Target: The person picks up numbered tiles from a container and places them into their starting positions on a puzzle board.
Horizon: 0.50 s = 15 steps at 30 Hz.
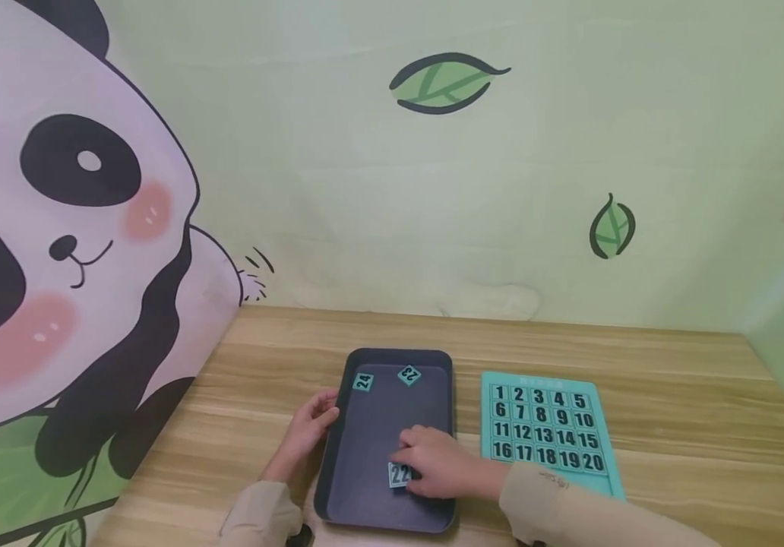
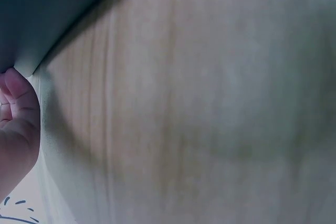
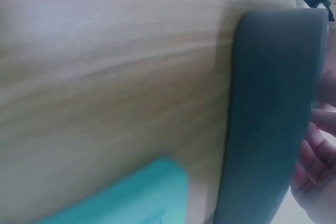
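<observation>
A dark blue tray (image 1: 371,456) lies on the table in the head view. My right hand (image 1: 443,465) reaches over its right wall and pinches a teal number tile marked 22 (image 1: 399,475) between thumb and fingers, low over the tray floor. Two more number tiles, 24 (image 1: 363,381) and 23 (image 1: 409,375), lie at the tray's far end. My left hand (image 1: 306,431) rests against the tray's left rim, fingertips right at the edge. In the left wrist view, the left hand (image 2: 18,121) shows beside the tray's outer wall (image 2: 47,14).
Right of the tray, a teal number board (image 1: 607,437) carries tiles 1 to 20 in rows; my right sleeve (image 1: 570,501) covers its near part. Behind the wooden table (image 1: 672,380) stands a wall (image 1: 296,152) printed with a panda and leaves.
</observation>
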Each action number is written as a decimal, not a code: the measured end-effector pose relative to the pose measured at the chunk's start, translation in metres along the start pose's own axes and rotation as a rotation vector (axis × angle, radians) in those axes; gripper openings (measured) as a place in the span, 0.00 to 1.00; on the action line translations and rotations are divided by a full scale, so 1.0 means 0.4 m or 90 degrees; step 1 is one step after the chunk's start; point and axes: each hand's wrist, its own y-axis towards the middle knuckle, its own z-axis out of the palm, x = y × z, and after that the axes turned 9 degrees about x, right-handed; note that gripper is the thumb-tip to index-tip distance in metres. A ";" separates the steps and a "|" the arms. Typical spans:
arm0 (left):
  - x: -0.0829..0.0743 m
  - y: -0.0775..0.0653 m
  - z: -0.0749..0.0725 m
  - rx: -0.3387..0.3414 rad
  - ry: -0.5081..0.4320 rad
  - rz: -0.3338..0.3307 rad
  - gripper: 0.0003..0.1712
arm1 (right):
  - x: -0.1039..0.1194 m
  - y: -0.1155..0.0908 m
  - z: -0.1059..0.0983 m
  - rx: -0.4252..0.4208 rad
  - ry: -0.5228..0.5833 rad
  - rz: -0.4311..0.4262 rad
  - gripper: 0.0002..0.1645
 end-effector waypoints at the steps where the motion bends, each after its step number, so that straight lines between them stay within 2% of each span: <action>1: 0.000 0.000 0.000 0.002 0.002 0.003 0.20 | -0.002 -0.009 -0.006 -0.007 0.003 0.003 0.23; 9: 0.002 0.004 -0.002 0.001 0.000 -0.013 0.21 | -0.031 -0.086 -0.043 -0.055 0.070 0.024 0.21; 15: 0.001 0.004 0.003 0.011 -0.011 0.001 0.21 | -0.065 -0.151 -0.038 -0.093 0.089 0.057 0.20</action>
